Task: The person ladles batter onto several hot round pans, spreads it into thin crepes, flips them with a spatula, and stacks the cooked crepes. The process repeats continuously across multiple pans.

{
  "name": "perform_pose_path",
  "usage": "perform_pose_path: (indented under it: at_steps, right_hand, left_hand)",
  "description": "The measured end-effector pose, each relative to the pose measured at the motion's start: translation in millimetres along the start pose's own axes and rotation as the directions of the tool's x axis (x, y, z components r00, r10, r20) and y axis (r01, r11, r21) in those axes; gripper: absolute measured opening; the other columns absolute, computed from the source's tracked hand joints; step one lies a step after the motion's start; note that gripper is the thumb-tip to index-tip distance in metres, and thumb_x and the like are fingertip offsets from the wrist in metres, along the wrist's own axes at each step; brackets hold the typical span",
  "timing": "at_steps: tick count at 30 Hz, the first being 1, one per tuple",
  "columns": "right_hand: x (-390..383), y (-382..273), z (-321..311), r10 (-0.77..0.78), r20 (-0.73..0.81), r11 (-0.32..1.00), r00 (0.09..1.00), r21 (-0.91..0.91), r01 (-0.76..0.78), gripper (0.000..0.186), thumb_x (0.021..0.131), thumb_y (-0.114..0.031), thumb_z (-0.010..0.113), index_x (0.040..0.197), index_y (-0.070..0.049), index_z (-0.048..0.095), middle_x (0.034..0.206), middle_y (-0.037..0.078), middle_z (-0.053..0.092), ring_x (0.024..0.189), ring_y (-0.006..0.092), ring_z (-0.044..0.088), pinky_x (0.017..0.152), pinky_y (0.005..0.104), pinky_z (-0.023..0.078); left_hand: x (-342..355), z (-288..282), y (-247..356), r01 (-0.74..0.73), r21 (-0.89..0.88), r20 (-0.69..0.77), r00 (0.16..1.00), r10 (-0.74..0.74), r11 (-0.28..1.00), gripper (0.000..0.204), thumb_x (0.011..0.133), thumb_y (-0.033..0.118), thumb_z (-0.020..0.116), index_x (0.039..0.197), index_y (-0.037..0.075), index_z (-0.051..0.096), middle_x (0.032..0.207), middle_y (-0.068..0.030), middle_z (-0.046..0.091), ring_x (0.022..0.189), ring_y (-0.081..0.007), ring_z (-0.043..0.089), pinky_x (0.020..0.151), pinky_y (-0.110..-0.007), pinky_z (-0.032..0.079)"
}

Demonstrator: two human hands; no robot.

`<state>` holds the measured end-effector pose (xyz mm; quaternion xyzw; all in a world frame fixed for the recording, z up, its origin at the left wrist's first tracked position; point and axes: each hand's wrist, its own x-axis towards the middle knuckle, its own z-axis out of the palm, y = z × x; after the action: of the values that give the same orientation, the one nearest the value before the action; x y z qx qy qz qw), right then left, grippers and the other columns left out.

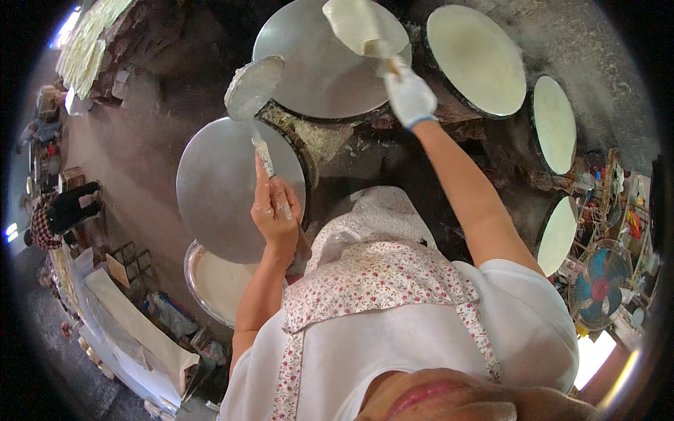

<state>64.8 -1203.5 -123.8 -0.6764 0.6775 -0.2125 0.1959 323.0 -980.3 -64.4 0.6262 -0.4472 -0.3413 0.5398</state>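
Note:
My left hand (275,214) is closed around the handle of a batter-coated ladle (254,90). Its bowl is tilted between two bare round griddles, over the edge of the far griddle (309,67) and beyond the near left griddle (225,193). My right hand (411,98), in a white glove with a blue cuff, grips a spreader (382,52) by its short handle. The tool is smeared by motion, so its exact kind is unclear. At its tip, a pale batter patch (351,24) lies over the far griddle.
On the right, several round griddles carry pale batter layers, such as the nearest batter sheet (477,63). A batter tub (217,281) sits partly under the left griddle. A fan (599,286) stands at the lower right. Another person (60,214) is at the far left.

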Motion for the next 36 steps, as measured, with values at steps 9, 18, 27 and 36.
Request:
perform_pose_path:
  at_steps: [9, 18, 27, 36]
  right_hand:
    - [27.7, -8.6, 34.3, -0.053, 0.042, 0.998, 0.998, -0.043, 0.055, 0.050, 0.103, -0.041, 0.051, 0.146, -0.019, 0.062, 0.103, 0.022, 0.075, 0.089, 0.0417, 0.071, 0.084, 0.0490, 0.055]
    - [44.8, -6.4, 53.3, -0.216, 0.086, 0.954, 0.973, -0.194, 0.229, 0.046, 0.103, -0.038, 0.049, 0.145, -0.024, 0.060, 0.085, 0.019, 0.075, 0.078, 0.0405, 0.073, 0.073, 0.0547, 0.055]
    - [52.0, -9.5, 50.1, -0.225, 0.175, 0.960, 0.958, -0.125, 0.249, 0.049, 0.102, -0.041, 0.052, 0.145, -0.022, 0.062, 0.083, 0.021, 0.073, 0.077, 0.0416, 0.071, 0.072, 0.0512, 0.055]
    - [64.1, 7.0, 25.9, -0.325, 0.236, 0.938, 0.916, -0.039, 0.343, 0.047, 0.103, -0.036, 0.051, 0.148, -0.025, 0.061, 0.077, 0.019, 0.071, 0.074, 0.0398, 0.070, 0.071, 0.0528, 0.054]
  left_hand:
    - [-8.7, -0.7, 13.3, 0.123, -0.133, -0.044, 0.991, -0.129, 0.983, 0.055, 0.113, 0.009, 0.045, 0.166, 0.005, 0.032, 0.071, 0.0041, 0.049, 0.053, -0.0026, 0.041, 0.044, -0.021, 0.036]
    - [-16.6, 9.6, 12.7, 0.022, -0.174, -0.043, 0.999, -0.030, 0.985, 0.057, 0.112, 0.004, 0.048, 0.166, 0.006, 0.032, 0.070, 0.0042, 0.049, 0.054, -0.0023, 0.044, 0.044, -0.020, 0.038]
    - [-34.7, 33.3, 25.7, 0.152, -0.080, -0.178, 0.970, -0.164, 0.985, 0.057, 0.112, 0.003, 0.045, 0.167, 0.013, 0.033, 0.072, 0.0034, 0.048, 0.055, -0.0032, 0.042, 0.046, -0.021, 0.039]
    - [-40.1, 66.8, 39.2, 0.088, -0.118, -0.239, 0.964, -0.115, 0.989, 0.057, 0.113, 0.005, 0.044, 0.168, 0.013, 0.030, 0.073, 0.0025, 0.046, 0.055, -0.0037, 0.041, 0.046, -0.021, 0.038]
